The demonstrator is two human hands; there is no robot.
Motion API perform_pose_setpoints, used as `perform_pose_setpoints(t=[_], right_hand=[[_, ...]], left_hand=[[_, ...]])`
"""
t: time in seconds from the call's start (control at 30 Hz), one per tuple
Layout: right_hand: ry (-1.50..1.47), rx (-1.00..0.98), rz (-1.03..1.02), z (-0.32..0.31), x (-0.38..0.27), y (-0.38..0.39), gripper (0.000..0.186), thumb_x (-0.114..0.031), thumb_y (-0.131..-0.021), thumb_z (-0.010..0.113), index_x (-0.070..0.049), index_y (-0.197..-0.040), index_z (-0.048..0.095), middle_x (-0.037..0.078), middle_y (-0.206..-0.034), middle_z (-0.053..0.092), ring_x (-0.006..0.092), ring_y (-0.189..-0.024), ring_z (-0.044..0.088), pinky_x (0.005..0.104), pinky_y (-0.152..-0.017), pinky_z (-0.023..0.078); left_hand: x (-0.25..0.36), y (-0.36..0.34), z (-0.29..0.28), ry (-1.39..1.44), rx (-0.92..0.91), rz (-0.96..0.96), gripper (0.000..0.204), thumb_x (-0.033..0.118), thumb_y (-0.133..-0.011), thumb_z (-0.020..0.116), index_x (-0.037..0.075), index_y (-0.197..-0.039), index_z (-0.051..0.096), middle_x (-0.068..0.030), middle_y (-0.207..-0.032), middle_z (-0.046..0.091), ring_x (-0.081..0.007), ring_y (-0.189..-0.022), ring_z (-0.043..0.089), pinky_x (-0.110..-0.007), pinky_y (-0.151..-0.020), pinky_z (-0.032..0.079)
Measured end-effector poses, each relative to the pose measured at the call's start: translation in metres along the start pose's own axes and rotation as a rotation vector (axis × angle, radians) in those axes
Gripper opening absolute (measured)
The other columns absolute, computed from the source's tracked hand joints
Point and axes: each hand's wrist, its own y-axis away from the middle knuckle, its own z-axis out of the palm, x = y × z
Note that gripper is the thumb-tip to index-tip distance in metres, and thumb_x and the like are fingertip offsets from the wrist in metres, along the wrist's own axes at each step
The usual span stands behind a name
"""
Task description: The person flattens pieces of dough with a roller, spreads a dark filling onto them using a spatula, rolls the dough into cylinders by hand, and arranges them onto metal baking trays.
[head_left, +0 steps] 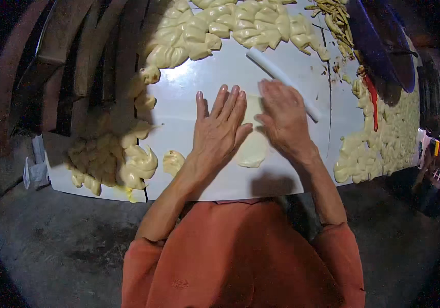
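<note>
My left hand point(219, 132) lies flat on the white board point(189, 97), fingers stretched out and only slightly spread, pointing away from me and a little to the right. My right hand point(283, 119) lies beside it, fingers together and flat too, angled up and to the left. Both press on a thin, pale yellow sheet of dough point(252, 149) — it sits in the middle of the board, just in front of my chest. What shows of it is longer than wide, its long axis running away from me, with a rounded near end poking out below my palms. The far end goes under my fingers, so I cannot tell how far it reaches or what outline it has there.

Just beyond my right fingertips lies a white rolling pin point(283, 83), slanted from upper left to lower right; its lower end passes behind my right hand.

Twisted dough pieces point(220, 25) are heaped along the far edge, more of them at the left edge point(112, 159) and at the right point(384, 143) — there a red strip point(372, 102) lies among them. A dark blue object point(381, 43) at the upper right is cut off by the rim, and I cannot make out what it is.
</note>
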Motion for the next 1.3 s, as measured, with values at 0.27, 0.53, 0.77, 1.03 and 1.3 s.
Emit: perform_pose_setpoints(t=[0.27,0.53,0.77,1.03,1.3], right_hand=[[-0.018,-0.244,0.059,0.020,0.002,0.015,0.083,-0.066,-0.097,0.045,-0.008,-0.156,0.039,0.014,-0.163,0.035,0.0322,-0.153,0.028,0.0648,-0.123,0.011],[-0.142,-0.421,-0.115,-0.004,-0.046,0.108,0.085,-0.066,-0.091,0.052,-0.008,-0.153,0.043,0.013,-0.162,0.039,0.0294,-0.153,0.031,0.0667,-0.122,0.012],[-0.083,-0.391,0.035,0.000,-0.047,0.127,0.089,-0.068,-0.088,0.055,-0.009,-0.153,0.042,0.010,-0.164,0.037,0.0264,-0.153,0.031,0.0711,-0.121,0.010],[-0.276,-0.111,0.115,-0.013,-0.032,0.132,0.065,-0.047,-0.093,0.067,-0.010,-0.146,0.053,0.016,-0.154,0.047,0.0310,-0.144,0.043,0.0576,-0.119,0.030],[-0.102,0.335,0.779,-0.080,0.100,0.223,0.026,-0.015,-0.097,0.063,0.001,-0.117,0.069,0.021,-0.116,0.070,0.0387,-0.107,0.066,0.0431,-0.094,0.050]], left_hand=[[0.009,0.007,0.002,-0.072,-0.020,-0.094,0.079,0.051,-0.097,0.056,0.002,-0.156,0.037,-0.0172,-0.163,0.035,-0.0353,-0.153,0.028,-0.073,-0.117,0.013],[0.057,0.102,-0.005,0.103,-0.253,0.089,0.080,0.057,-0.096,0.055,0.003,-0.154,0.040,-0.0155,-0.163,0.036,-0.0306,-0.152,0.031,-0.072,-0.116,0.018],[0.055,0.112,-0.006,-0.019,-0.294,0.012,0.093,0.066,-0.092,0.055,0.003,-0.157,0.034,-0.0159,-0.165,0.032,-0.0319,-0.154,0.027,-0.077,-0.115,0.010],[0.054,0.116,-0.007,-0.052,-0.367,0.016,0.084,0.059,-0.093,0.060,0.009,-0.157,0.037,-0.0289,-0.165,0.020,-0.0459,-0.155,0.016,-0.075,-0.117,0.007],[0.078,0.074,-0.022,0.035,-0.268,0.076,0.078,0.045,-0.095,0.065,0.012,-0.159,0.035,-0.0242,-0.166,0.024,-0.0426,-0.154,0.021,-0.069,-0.121,0.003]])
